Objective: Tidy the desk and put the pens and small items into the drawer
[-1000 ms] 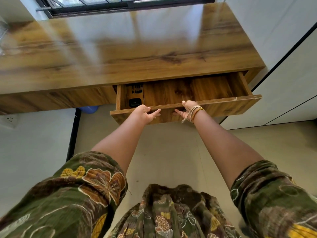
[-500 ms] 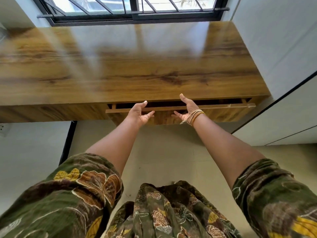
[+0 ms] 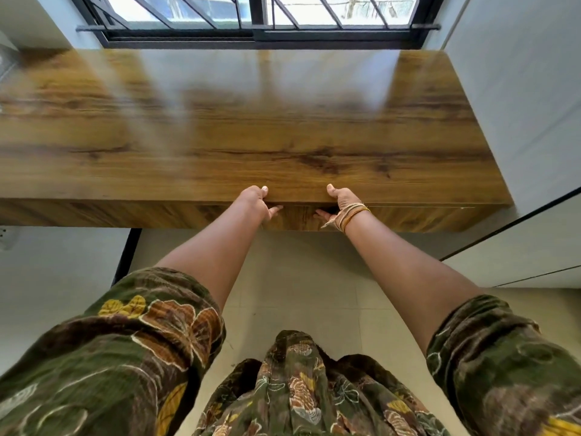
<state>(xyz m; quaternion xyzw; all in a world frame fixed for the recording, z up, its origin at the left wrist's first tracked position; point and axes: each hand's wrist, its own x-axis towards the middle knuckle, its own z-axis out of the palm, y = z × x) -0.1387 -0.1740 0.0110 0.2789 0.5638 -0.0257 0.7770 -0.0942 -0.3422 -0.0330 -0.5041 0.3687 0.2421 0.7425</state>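
Now the drawer (image 3: 298, 217), wide open a second ago, sits flush under the bench (image 3: 220, 136). The left hand (image 3: 256, 201) and right hand (image 3: 341, 201) press flat against its front, thumbs on the edge, gripping nothing. No pens show anywhere; the tidying looks finished.

The wide wood-grain drawer (image 3: 393, 217), open a second ago with its inside showing, now sits pushed in flush under the front edge of the glossy brown wooden bench (image 3: 283, 127). The left hand (image 3: 256, 199) and right hand (image 3: 338, 201) press against its front instead of gripping its top edge, thumbs on the bench edge, fingers (image 3: 275, 209) spread flat.
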